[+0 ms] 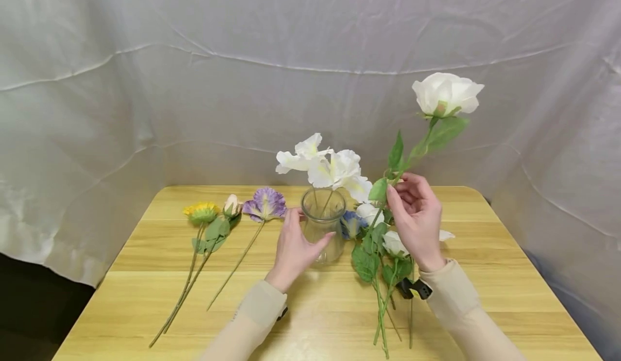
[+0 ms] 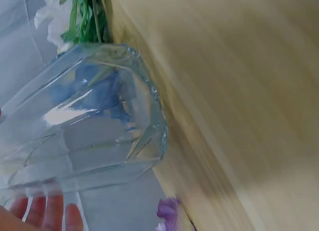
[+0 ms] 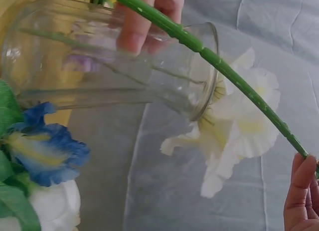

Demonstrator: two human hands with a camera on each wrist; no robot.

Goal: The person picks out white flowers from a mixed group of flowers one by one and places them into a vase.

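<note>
A clear glass vase (image 1: 326,231) stands on the table, with white ruffled flowers (image 1: 335,169) rising above its rim and their thin stems inside. My left hand (image 1: 298,250) holds the vase from its left side, thumb in front and fingers round behind. With thumb and fingertips, my right hand (image 1: 418,218) pinches the green stem (image 3: 239,81) of a white rose (image 1: 447,96). That rose is raised to the right of the vase, bloom up and tilted rightward. Its lower stem passes in front of the vase in the right wrist view.
Right of the vase lie a blue flower (image 1: 352,224), white roses (image 1: 394,243) and green leaves, partly behind the right hand. On the left are a yellow flower (image 1: 201,212), a pale pink bud (image 1: 232,206) and a purple flower (image 1: 266,205). Grey cloth (image 1: 310,102) hangs behind the table.
</note>
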